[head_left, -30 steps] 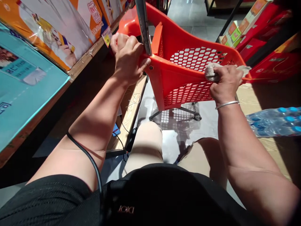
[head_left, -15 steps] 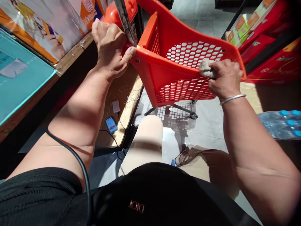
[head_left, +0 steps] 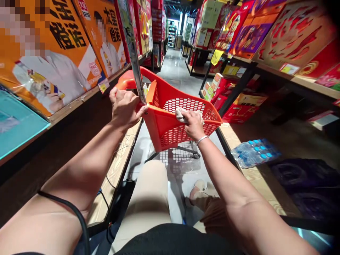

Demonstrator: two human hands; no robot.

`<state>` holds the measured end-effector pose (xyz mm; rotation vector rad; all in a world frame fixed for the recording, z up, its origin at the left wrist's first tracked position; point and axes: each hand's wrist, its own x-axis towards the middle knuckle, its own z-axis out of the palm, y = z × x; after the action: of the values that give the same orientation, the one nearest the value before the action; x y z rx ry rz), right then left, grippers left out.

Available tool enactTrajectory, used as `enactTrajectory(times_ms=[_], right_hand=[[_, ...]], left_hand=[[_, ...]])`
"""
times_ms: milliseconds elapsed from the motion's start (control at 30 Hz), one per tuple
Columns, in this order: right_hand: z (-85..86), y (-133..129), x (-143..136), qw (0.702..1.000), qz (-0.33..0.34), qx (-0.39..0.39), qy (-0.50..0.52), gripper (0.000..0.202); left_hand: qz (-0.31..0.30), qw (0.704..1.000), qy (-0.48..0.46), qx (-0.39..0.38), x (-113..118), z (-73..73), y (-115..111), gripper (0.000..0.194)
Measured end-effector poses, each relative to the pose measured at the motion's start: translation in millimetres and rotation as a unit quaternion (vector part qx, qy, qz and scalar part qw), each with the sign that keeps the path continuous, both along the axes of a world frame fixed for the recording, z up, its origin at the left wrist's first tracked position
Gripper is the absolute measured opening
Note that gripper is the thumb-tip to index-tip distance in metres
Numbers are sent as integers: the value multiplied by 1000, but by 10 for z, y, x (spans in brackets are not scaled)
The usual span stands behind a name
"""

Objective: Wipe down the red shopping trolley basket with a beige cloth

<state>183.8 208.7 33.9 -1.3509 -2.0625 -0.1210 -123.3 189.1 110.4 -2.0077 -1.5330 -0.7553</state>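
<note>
An orange plastic shopping cart (head_left: 154,124) with honeycomb-mesh sides is in the middle of the head view, tilted over. My left hand (head_left: 126,109) is closed around its upper left corner, by the base of a scuffed metal bar (head_left: 134,53); the thumb points toward the side rim. My right hand (head_left: 195,124) grips a crumpled pale grey cloth (head_left: 181,114) and presses it on the top rim of the cart's near side. Part of the cloth is hidden under the fingers.
Printed orange cartons (head_left: 71,63) and a teal box (head_left: 21,124) line the left shelf. On the low right shelf lies a pack of water bottles (head_left: 253,152), with red gift boxes (head_left: 244,109) beyond. A black cable (head_left: 79,212) crosses my left arm. The tiled aisle (head_left: 175,67) runs ahead.
My view has tipped up, showing more of the aisle. My right hand and the cloth have slid along the rim toward my left hand, which keeps its hold on the cart.
</note>
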Motion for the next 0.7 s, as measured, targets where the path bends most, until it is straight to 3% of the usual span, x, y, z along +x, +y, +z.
enactTrajectory(times_ms=[133,367,600,700], right_hand=[[-165,-10,107,999,-23,32,19,65],[-686,25,-39,985,-84,131,75,52],[-1341,-117,-179,999,-44,30,13,47],[-1457,-194,-249,1000,-11,0,-4,50]], left_hand=[[-15,1000,-8,17,18,-15,-8,35],[-18,999,-38,19,20,-55,55,38],[-26,996,-40,75,-28,-135,168,38],[-26,996,-57,64,-49,-134,202,32]])
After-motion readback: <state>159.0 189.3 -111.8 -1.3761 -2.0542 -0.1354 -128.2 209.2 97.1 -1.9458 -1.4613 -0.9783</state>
